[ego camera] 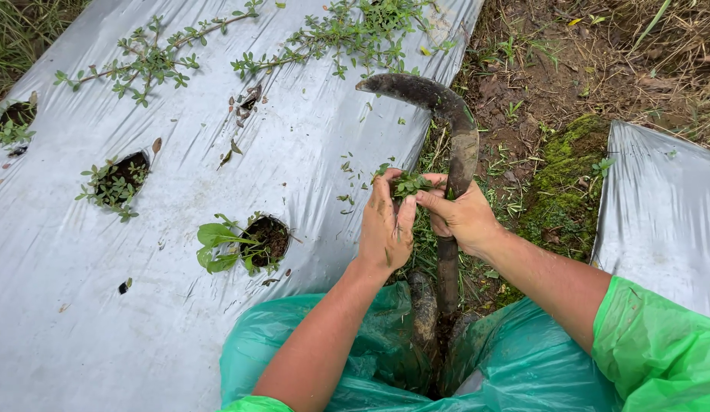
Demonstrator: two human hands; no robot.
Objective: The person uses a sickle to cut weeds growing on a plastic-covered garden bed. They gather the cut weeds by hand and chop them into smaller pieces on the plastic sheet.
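Hands meet over the furrow: left hand [385, 225] and right hand [460, 217] pinch a small weed clump [408, 183], fingers closed on it. The right also grips a curved sickle [456, 152] — long axis running away, tip hooking left. Silver mulch sheet [103, 305] with planting holes lies left — green raincoat [523, 366] below.

It was an outdoor vegetable plot, a farm field. Silver plastic mulch sheeting [179, 305] covered the raised beds, small plants [221, 244] grew through round planting holes [267, 236], and bare soil [553, 69] and moss [565, 175] lay between.
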